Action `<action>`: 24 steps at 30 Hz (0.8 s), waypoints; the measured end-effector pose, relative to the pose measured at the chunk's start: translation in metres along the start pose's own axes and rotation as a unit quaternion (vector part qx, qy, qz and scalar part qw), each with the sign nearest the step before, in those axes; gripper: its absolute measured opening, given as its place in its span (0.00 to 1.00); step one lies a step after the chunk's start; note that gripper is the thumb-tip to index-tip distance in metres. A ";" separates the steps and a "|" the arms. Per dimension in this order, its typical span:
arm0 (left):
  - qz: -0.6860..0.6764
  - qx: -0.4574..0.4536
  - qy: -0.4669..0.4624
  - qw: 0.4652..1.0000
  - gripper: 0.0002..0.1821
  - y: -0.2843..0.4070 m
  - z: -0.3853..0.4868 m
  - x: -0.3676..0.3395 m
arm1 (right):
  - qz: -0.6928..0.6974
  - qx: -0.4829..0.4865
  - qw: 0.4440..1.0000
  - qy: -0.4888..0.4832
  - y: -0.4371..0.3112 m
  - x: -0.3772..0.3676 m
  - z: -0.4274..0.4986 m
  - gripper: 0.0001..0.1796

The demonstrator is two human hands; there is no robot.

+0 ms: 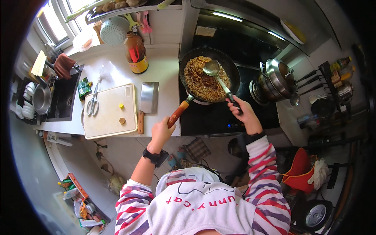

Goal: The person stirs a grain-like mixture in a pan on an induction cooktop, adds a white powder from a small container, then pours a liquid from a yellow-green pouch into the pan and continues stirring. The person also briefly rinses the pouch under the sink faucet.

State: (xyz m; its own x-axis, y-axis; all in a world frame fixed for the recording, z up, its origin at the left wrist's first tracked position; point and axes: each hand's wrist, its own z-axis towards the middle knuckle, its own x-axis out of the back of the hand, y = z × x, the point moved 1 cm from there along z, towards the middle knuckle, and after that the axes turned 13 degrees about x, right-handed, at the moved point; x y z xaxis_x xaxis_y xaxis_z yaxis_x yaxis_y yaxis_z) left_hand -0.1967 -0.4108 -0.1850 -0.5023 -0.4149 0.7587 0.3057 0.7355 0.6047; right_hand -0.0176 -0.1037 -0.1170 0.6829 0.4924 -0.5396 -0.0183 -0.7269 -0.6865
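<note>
My left hand (pixel 162 131) is closed around the wooden handle of a dark wok (pixel 236 77), which sits on the black cooktop (pixel 199 120). Browned, crumbly food (pixel 194 77) is spread over the wok's bottom. In my right hand (pixel 245 113) is the black grip of a metal cooking spatula or ladle (pixel 212 68), its rounded head resting on the food. Left of the wok, a cleaver (pixel 149 98) lies on the counter beside a cutting board (pixel 110 126). Grey-handled scissors (pixel 92 106) and two small caps, one yellow (pixel 121 106) and one brownish (pixel 122 120), are on the board.
A stacked steel pot (pixel 274 79) stands on the cooktop's right side. Behind the board is a large sauce bottle (pixel 136 54); a green pouch (pixel 84 88) lies near the sink (pixel 63 100). Utensils (pixel 307 77) hang at right. A range hood (pixel 249 17) overhangs the cooktop.
</note>
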 end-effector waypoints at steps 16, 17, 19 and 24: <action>-0.021 0.013 -0.025 0.999 0.19 0.000 -0.002 -0.004 | 0.012 -0.121 0.990 0.064 0.014 0.000 0.006 0.19; -0.026 -0.001 -0.029 0.999 0.19 0.000 -0.001 -0.004 | 0.029 -0.121 0.990 0.058 0.024 -0.010 0.017 0.19; -0.030 -0.019 -0.028 0.999 0.19 -0.002 0.002 -0.001 | 0.039 -0.122 0.991 0.048 0.037 -0.021 0.021 0.19; -0.034 -0.035 -0.043 0.998 0.18 -0.007 0.007 0.005 | -0.034 -0.173 0.982 0.074 0.016 -0.013 -0.030 0.20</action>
State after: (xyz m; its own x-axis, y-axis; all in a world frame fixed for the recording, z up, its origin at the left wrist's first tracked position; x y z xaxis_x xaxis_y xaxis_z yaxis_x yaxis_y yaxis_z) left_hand -0.2073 -0.4143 -0.1870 -0.5902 -0.4138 0.6931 0.3218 0.6668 0.6721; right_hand -0.0050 -0.1361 -0.1071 0.7728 0.4896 -0.4039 0.2632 -0.8263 -0.4980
